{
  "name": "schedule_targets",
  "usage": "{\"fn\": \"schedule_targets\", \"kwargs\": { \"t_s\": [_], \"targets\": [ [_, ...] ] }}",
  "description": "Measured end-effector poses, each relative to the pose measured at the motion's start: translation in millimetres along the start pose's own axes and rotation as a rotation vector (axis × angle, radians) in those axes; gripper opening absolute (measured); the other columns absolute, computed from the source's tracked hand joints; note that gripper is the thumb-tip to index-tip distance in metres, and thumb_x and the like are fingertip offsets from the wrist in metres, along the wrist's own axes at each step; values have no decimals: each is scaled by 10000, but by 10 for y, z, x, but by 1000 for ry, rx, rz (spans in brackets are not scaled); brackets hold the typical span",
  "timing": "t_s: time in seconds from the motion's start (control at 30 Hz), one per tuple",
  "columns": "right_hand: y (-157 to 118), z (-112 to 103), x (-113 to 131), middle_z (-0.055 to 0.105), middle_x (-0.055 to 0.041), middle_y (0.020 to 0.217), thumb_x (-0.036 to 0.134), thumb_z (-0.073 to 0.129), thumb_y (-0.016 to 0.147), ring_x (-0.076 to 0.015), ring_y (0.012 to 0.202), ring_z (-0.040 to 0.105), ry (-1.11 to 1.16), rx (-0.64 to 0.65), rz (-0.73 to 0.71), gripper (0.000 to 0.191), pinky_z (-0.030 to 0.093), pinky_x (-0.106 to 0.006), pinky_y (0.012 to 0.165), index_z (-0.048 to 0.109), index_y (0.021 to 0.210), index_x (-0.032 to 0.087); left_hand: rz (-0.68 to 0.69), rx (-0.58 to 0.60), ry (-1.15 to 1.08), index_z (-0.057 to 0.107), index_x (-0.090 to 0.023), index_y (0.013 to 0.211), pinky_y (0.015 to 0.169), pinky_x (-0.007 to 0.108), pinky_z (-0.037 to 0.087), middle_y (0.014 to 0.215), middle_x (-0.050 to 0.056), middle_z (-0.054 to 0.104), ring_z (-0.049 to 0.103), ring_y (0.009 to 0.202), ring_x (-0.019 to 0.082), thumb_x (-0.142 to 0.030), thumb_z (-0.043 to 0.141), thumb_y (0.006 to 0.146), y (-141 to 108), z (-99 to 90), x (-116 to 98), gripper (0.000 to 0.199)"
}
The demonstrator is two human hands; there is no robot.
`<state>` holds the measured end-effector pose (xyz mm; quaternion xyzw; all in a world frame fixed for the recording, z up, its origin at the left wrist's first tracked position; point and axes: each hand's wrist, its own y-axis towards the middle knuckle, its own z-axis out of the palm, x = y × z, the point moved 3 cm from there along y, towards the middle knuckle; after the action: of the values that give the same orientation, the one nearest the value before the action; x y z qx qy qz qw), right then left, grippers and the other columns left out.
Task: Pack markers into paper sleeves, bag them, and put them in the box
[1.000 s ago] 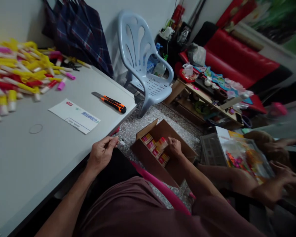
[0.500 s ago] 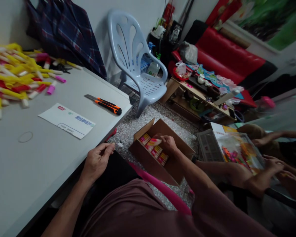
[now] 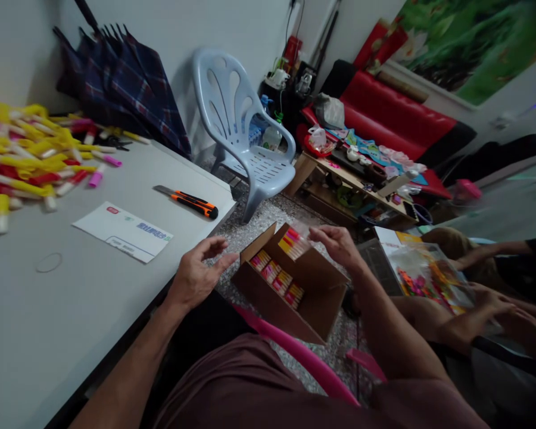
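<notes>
My right hand (image 3: pixel 337 245) pinches the clear end of a small plastic packet (image 3: pixel 293 243) above an open cardboard box (image 3: pixel 286 313). Inside the packet are several short sticks, pale at one end and yellow, red or pink at the other. Similar packets (image 3: pixel 277 277) stand in a row within the box, along its near left side. My left hand (image 3: pixel 205 271) hovers just left of the box, beside the table edge, thumb and fingers apart and nothing between them.
On the grey table (image 3: pixel 93 322) lie an orange and black utility knife (image 3: pixel 187 201), a white printed card (image 3: pixel 124 231), a rubber band (image 3: pixel 49 262) and a pile of coloured tubes (image 3: pixel 31 152). A blue plastic chair (image 3: pixel 250 149) stands beyond. At right, another person's hands (image 3: pixel 495 307) work near a tray.
My right hand has lifted the packet up and to the right, out of the box. My left hand has moved right towards the box and its fingers have parted.
</notes>
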<state>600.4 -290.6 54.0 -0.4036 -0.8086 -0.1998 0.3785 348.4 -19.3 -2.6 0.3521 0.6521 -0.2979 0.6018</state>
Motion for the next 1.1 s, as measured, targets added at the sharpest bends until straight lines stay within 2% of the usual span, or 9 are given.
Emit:
{"fn": "schedule_targets", "kwargs": {
  "t_s": [0.1,0.2,0.27,0.33,0.43,0.53,0.67,0.87,1.1],
  "targets": [
    [73,-9,691,746,-75,723,614,735,873,-177,649,632,145,95,-116,477,510,-301,663,794,745,158,62,44,-48,670,-196,1340,1107,432,520,1322,135,707,660,1238,303,-476,946,679,199,31,-331,769],
    [105,228,1241,749,-75,695,619,751,867,-178,586,629,315,238,-157,468,517,-312,607,806,727,176,27,218,-172,678,-195,1345,1120,462,521,1362,148,691,640,1285,331,-398,991,609,266,19,-583,825],
    [129,525,1484,744,-67,679,619,763,860,-177,556,629,444,312,-151,459,516,-310,570,800,716,185,-57,327,-265,709,-193,1295,1001,440,593,1252,139,745,709,1152,312,-382,984,619,196,-56,-640,754],
    [161,899,1641,743,-60,684,629,768,855,-171,545,632,569,361,-132,458,522,-302,543,791,726,190,-151,338,-324,760,-187,1175,804,378,636,1047,107,792,753,904,253,-413,950,675,49,-203,-596,581],
    [188,1515,1793,750,-52,738,679,752,846,-167,587,657,732,485,-94,491,558,-286,534,798,829,190,-224,132,-378,794,-176,1016,622,295,599,844,56,775,695,665,169,-457,916,724,-227,-529,-411,423],
    [137,2062,1935,762,-55,825,686,760,834,-171,677,693,764,721,-60,517,596,-276,560,811,934,181,-247,-93,-464,789,-169,1039,643,279,607,903,54,783,700,681,151,-444,939,702,-489,-843,-229,459],
    [43,2497,2164,724,-34,719,636,759,861,-129,602,647,607,915,-112,479,557,-231,535,808,872,160,-268,-292,-556,769,-165,1061,644,255,610,907,56,779,716,701,151,-440,943,712,-764,-1135,-137,477],
    [50,2752,2404,694,-23,642,610,762,858,-129,559,610,652,742,-190,447,545,-256,553,800,785,171,-254,-274,-652,748,-171,1147,714,281,649,1066,87,770,736,870,195,-405,935,741,-1216,-1174,-6,504],
    [-90,3049,2326,685,-28,682,606,734,871,-153,580,599,699,592,-147,440,545,-291,548,787,755,185,-216,-612,-655,765,-141,1005,634,252,640,942,59,764,702,782,165,-436,923,744,-1387,-1135,218,425]
  ]
}}
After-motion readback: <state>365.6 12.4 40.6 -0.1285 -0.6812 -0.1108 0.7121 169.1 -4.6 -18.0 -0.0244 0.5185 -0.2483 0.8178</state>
